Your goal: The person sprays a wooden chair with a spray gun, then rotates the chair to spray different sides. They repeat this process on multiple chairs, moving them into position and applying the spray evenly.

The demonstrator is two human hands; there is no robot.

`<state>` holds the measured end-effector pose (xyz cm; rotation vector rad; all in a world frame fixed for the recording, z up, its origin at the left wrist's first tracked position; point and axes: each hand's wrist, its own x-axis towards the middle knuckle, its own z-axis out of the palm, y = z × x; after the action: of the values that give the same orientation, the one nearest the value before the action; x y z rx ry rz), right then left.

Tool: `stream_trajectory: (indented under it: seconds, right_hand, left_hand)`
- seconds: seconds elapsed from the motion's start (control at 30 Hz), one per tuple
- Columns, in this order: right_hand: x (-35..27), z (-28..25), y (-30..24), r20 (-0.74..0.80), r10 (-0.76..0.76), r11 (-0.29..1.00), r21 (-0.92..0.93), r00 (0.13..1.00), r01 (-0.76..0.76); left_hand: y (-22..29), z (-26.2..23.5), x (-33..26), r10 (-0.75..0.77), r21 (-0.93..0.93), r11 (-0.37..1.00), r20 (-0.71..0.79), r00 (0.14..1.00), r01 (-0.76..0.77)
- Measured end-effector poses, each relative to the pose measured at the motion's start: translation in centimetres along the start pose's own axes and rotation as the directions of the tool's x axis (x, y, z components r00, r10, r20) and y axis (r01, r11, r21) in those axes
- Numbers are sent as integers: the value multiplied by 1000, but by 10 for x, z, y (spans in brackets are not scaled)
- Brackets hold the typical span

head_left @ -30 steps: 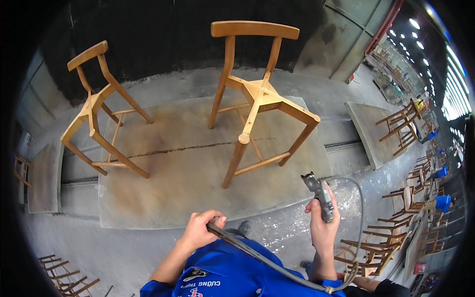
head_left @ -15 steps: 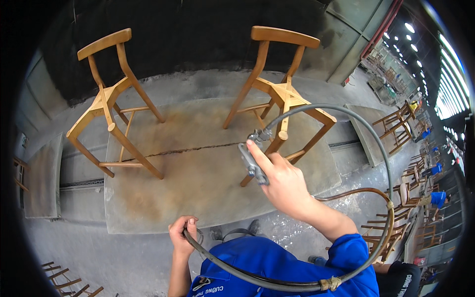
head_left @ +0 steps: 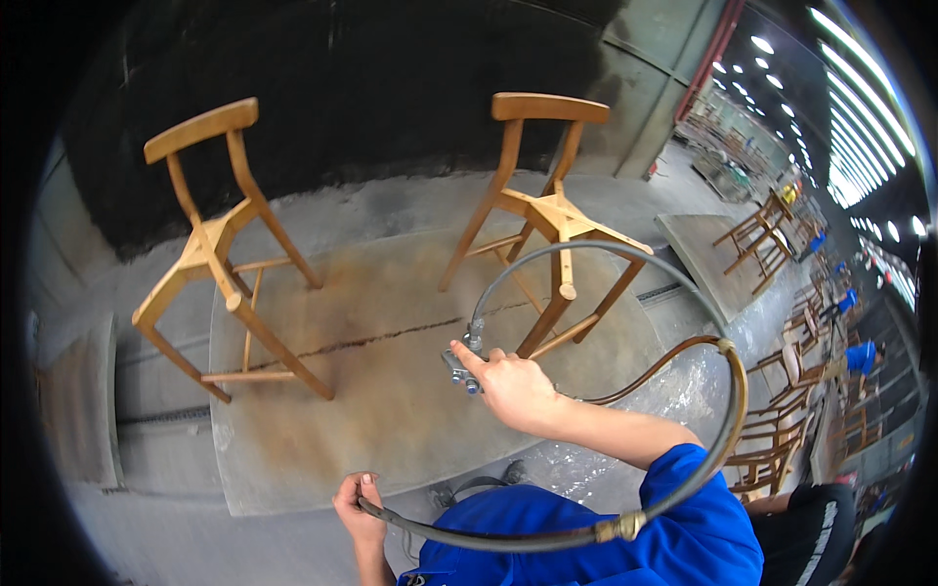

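Observation:
My right hand (head_left: 513,391) is wrapped round a metal spray gun (head_left: 463,367), its index finger stretched along the top. From the gun a grey hose (head_left: 625,248) loops up and right, then back across my blue shirt to my left hand (head_left: 360,503). That hand is closed round the hose at the lower left. Beyond the gun stands one wooden chair frame (head_left: 547,212) with an open, crossed seat. A second chair frame (head_left: 216,239) stands to the left. Both rest upright on a stained board (head_left: 362,410), and the gun is apart from them.
A dark stained wall (head_left: 342,98) rises behind the chairs. A brown hose (head_left: 655,371) runs under my right forearm, tied to the grey one. Several chairs (head_left: 782,420) and people in blue are along the right. Another person's dark sleeve (head_left: 811,537) is close at lower right.
My right hand and the spray gun have moved left and down, away from the right chair. The hose loop has swung with them. The whole view has tilted up a little.

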<state>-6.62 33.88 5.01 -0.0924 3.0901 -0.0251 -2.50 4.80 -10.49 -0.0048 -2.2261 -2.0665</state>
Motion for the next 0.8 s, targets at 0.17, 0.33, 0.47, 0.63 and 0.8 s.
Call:
stream_trajectory:
  seconds: [0.17, 0.33, 0.47, 0.63, 0.8]
  right_hand:
    - [-30, -68, 15, -303, 13, 984, -164, 953, -66]
    - [-58, -109, 25, -443, -11, 987, -148, 896, -61]
    - [-74, -110, 30, -253, -22, 994, -111, 967, -6]
    - [-73, -99, 39, -288, 25, 989, -132, 957, -66]
    - [-61, -105, 66, -503, 80, 960, -192, 861, -202]
  left_hand:
    - [13, 24, 18, 58, -68, 996, 139, 989, -49]
    - [35, 47, 26, 98, -68, 994, 249, 964, -84]
    - [42, 55, 27, 160, -63, 987, 280, 947, -148]
    - [41, 56, 28, 134, -27, 991, 310, 941, -132]
    - [40, 52, 31, 145, -48, 989, 310, 940, -137]
